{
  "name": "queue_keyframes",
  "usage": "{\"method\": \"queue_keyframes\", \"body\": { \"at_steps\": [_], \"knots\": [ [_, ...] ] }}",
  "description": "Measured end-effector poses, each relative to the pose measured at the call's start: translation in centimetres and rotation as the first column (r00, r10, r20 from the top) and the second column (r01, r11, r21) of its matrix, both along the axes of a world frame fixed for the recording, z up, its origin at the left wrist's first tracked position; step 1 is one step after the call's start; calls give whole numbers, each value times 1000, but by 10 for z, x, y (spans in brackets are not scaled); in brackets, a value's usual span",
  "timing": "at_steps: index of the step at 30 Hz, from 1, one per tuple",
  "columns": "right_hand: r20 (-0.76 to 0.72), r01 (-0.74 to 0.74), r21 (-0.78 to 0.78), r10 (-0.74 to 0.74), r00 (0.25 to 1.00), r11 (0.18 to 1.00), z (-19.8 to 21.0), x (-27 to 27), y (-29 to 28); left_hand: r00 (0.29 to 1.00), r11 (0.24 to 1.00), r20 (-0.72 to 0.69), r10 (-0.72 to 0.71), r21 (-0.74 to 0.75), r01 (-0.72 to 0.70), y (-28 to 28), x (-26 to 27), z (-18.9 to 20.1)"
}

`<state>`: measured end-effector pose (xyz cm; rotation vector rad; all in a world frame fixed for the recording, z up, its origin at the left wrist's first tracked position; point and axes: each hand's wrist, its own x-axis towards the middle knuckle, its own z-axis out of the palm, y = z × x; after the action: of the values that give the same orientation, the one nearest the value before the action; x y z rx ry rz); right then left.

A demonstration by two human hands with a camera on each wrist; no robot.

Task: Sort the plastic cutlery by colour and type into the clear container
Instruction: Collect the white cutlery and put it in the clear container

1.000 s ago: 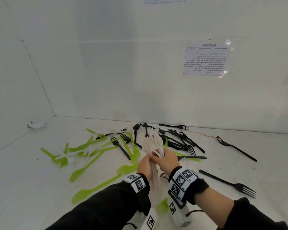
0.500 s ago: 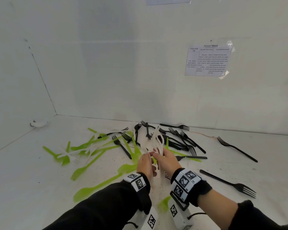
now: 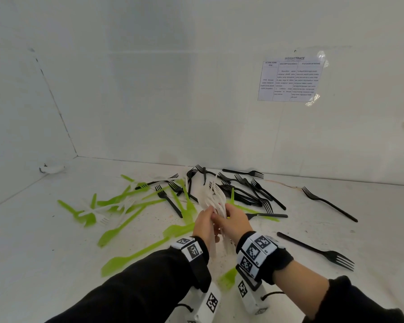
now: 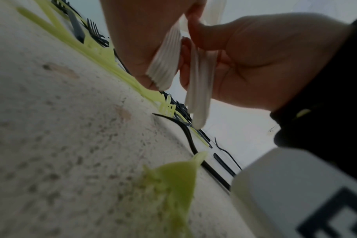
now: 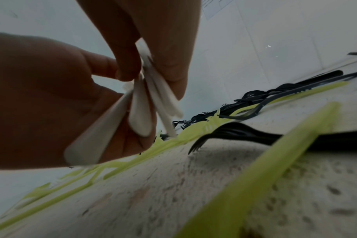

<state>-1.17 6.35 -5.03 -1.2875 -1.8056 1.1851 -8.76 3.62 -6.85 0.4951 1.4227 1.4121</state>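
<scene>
On the speckled white surface [image 3: 44,229] at lower centre of the frame, left hand [image 3: 204,226] and right hand [image 3: 234,221] together grip a bundle of white plastic forks [image 3: 216,199], upright, tines pointing up, handles down.

The head view is evenly and softly lit, with only faint shadows cast on the white bench [image 3: 44,252]. Glare is seen on the plastic over the wall notice [image 3: 290,80], and straight lines are bowed toward the edges. Both wrist views are dim and grainy; the nearest green cutlery [image 4: 169,190] is rendered badly out of focus.
</scene>
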Motion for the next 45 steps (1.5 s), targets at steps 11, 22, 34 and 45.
{"method": "queue_keyframes", "body": {
  "at_steps": [11, 22, 34, 45],
  "knots": [
    [-46, 10, -136, -17, 999, 991, -3, 2, 3, 995, 998, -78, 57, -18, -58, 4, -2, 3],
    [-15, 34, -104, -35, 999, 994, -9, 7, 5, 999, 1000, -51, 14, 29, -13, -1, 6, -2],
    [-74, -59, -111, 51, 996, 992, -7, 11, 3, 1000, 1000, -18, 21, -6, -21, 0, -2, -3],
    [-143, -61, -138, 41, 989, 989, -11, 9, 5, 998, 998, -62, 4, 63, 0, -3, -4, -9]
  ]
}}
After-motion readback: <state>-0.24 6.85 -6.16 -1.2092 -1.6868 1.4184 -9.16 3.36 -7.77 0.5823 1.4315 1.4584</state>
